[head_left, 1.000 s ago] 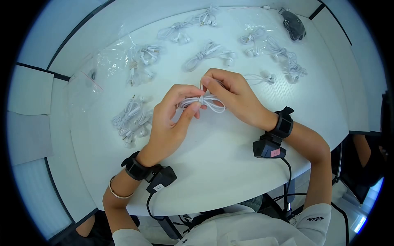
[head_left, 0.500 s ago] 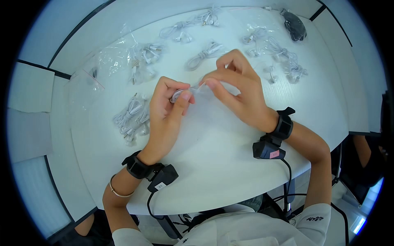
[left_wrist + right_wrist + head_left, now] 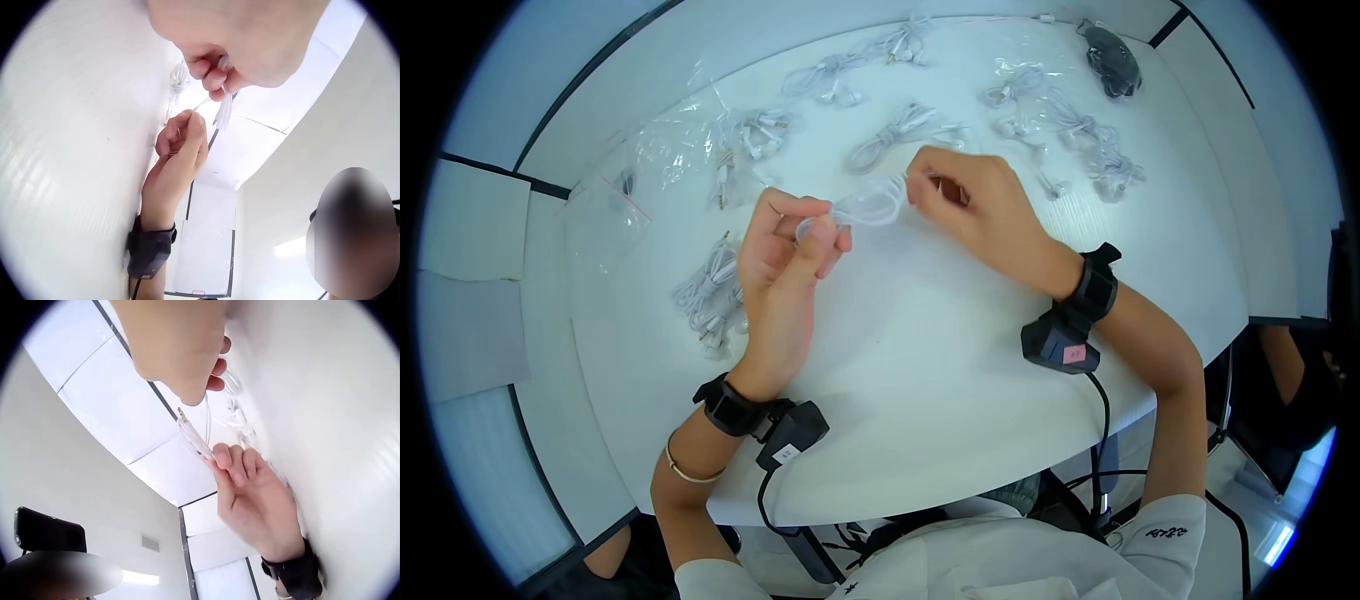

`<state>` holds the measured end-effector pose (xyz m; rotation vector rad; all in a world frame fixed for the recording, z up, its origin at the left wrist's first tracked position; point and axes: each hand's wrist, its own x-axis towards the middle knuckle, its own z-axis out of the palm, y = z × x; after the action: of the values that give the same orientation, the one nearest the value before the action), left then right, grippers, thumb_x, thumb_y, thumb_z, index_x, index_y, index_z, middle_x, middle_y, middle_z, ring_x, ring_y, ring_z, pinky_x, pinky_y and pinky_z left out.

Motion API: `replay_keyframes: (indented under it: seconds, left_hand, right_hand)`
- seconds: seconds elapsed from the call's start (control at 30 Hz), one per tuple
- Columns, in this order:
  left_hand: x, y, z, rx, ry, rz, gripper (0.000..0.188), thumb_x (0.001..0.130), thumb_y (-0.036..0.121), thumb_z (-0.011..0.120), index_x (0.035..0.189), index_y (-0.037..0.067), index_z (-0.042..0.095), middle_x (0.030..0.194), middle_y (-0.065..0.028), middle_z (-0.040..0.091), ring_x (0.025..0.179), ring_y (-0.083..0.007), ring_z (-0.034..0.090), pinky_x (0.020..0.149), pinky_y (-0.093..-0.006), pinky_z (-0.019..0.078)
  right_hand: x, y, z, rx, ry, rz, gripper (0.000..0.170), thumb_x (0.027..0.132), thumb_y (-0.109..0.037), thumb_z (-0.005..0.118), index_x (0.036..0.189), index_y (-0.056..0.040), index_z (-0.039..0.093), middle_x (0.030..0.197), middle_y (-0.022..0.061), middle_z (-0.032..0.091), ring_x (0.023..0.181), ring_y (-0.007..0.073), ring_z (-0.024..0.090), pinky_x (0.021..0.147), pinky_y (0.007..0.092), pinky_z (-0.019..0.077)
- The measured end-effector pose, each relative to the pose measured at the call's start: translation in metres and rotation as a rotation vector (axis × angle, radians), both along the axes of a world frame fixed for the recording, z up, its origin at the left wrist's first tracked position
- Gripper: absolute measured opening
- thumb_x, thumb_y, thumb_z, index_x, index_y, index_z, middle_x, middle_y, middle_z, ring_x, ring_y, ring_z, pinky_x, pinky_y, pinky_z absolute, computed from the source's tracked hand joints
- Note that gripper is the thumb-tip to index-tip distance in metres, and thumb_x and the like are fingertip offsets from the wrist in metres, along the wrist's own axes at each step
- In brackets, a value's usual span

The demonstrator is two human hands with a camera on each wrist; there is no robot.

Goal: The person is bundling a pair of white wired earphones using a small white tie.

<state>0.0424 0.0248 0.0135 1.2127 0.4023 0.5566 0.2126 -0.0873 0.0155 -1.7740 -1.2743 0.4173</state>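
Observation:
Between thumb and fingers, the left hand pinches a looped white cable bundle above the table. The right hand has its thumb and index finger closed on a thin strand at the bundle's right end, and its other fingers are curled. In the right wrist view a metal plug stands out from the bundle held by the left hand, and a strand runs up to the right hand. The left wrist view shows the bundle's white loops hanging beside the left hand.
Bagged white earphone bundles lie at the left, upper left, top and right. Another cable bundle lies beyond the hands. A dark pouch sits at the far right corner, and clear bags at the left.
The left hand has moved left with the bundle. The right hand first drew away rightward and is now more closed, with the loops stretched out between both hands.

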Motion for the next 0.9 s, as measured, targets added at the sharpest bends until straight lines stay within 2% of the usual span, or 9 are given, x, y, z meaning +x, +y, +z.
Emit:
replay_keyframes:
  seconds: [0.07, 0.1, 0.23, 0.43, 0.57, 0.7, 0.8, 0.83, 0.9]
  left_hand:
    - [0.001, -0.004, 0.004, 0.058, 0.038, -0.042, 0.009, 0.091, 0.012, 0.053, 0.095, 0.007, 0.048, 0.085, 0.0011, 0.049, 0.072, -0.0089, 0.045, 0.072, -0.0221, 0.0378]
    - [0.001, -0.004, 0.005, 0.073, 0.062, -0.100, 0.009, 0.092, 0.012, 0.053, 0.095, 0.007, 0.048, 0.086, 0.0005, 0.049, 0.073, -0.0083, 0.046, 0.066, -0.0213, 0.0353]
    - [0.002, -0.004, 0.002, 0.090, 0.080, -0.093, 0.008, 0.091, 0.012, 0.052, 0.094, 0.006, 0.047, 0.084, 0.0000, 0.049, 0.072, -0.0071, 0.046, 0.062, -0.0201, 0.0316]
    - [0.004, -0.003, -0.002, 0.091, 0.101, -0.025, 0.007, 0.092, 0.013, 0.051, 0.094, 0.006, 0.048, 0.080, 0.0003, 0.050, 0.073, -0.0067, 0.046, 0.062, -0.0204, 0.0318]
    - [0.002, 0.000, -0.003, 0.045, 0.130, 0.030, 0.007, 0.093, 0.013, 0.051, 0.094, 0.006, 0.049, 0.082, -0.0002, 0.051, 0.075, -0.0070, 0.046, 0.064, -0.0199, 0.0329]
    - [0.005, -0.001, -0.005, 0.054, 0.112, 0.100, 0.012, 0.092, 0.015, 0.053, 0.096, 0.005, 0.048, 0.078, -0.0039, 0.055, 0.063, -0.0055, 0.038, 0.061, -0.0197, 0.0319]
    - [0.002, 0.000, -0.003, 0.039, 0.114, 0.070, 0.007, 0.093, 0.013, 0.052, 0.095, 0.006, 0.049, 0.085, -0.0004, 0.051, 0.074, -0.0069, 0.045, 0.066, -0.0199, 0.0342]
    - [0.002, 0.000, -0.004, 0.039, 0.120, 0.077, 0.007, 0.093, 0.013, 0.051, 0.095, 0.007, 0.049, 0.085, -0.0004, 0.051, 0.074, -0.0068, 0.045, 0.066, -0.0199, 0.0343]
    - [0.004, -0.001, -0.002, 0.045, 0.113, 0.082, 0.010, 0.093, 0.013, 0.051, 0.099, 0.006, 0.050, 0.083, 0.0011, 0.049, 0.073, -0.0064, 0.044, 0.066, -0.0193, 0.0335]
  right_hand:
    - [0.007, 0.001, 0.003, 0.003, 0.085, -0.016, 0.017, 0.087, -0.019, 0.054, 0.080, -0.0037, 0.058, 0.061, 0.0064, 0.055, 0.049, 0.0145, 0.046, 0.048, 0.0282, 0.0359]
    - [0.008, 0.001, 0.004, 0.005, 0.129, -0.024, 0.018, 0.088, -0.020, 0.053, 0.081, -0.0035, 0.058, 0.061, 0.0052, 0.055, 0.049, 0.0123, 0.044, 0.047, 0.0270, 0.0345]
    - [0.007, 0.000, 0.002, 0.190, 0.263, -0.018, 0.023, 0.093, -0.020, 0.049, 0.084, -0.0015, 0.058, 0.061, -0.0020, 0.048, 0.054, 0.0039, 0.034, 0.048, 0.0220, 0.0278]
    - [0.000, -0.005, 0.007, 0.276, 0.282, 0.040, 0.014, 0.090, -0.013, 0.052, 0.084, -0.0015, 0.058, 0.068, -0.0028, 0.052, 0.055, 0.0020, 0.035, 0.048, 0.0197, 0.0282]
    - [-0.002, -0.006, 0.009, 0.296, 0.250, 0.067, 0.007, 0.085, -0.007, 0.055, 0.080, -0.0017, 0.058, 0.068, -0.0022, 0.055, 0.055, 0.0019, 0.038, 0.048, 0.0185, 0.0308]
    - [-0.001, -0.006, 0.010, 0.282, 0.171, 0.063, 0.006, 0.080, -0.006, 0.060, 0.076, -0.0027, 0.058, 0.066, -0.0014, 0.053, 0.054, 0.0041, 0.040, 0.048, 0.0191, 0.0315]
    - [-0.001, -0.005, 0.009, 0.309, 0.125, 0.078, 0.006, 0.080, -0.006, 0.060, 0.076, -0.0024, 0.058, 0.066, -0.0015, 0.052, 0.054, 0.0040, 0.039, 0.047, 0.0191, 0.0312]
    - [-0.002, -0.006, 0.010, 0.286, 0.129, 0.097, 0.009, 0.084, -0.005, 0.055, 0.075, -0.0036, 0.057, 0.070, -0.0004, 0.056, 0.055, 0.0025, 0.039, 0.049, 0.0183, 0.0299]
    - [-0.001, -0.006, 0.008, 0.294, 0.148, 0.096, 0.007, 0.083, -0.006, 0.057, 0.076, -0.0027, 0.057, 0.068, -0.0005, 0.054, 0.055, 0.0035, 0.039, 0.048, 0.0189, 0.0307]
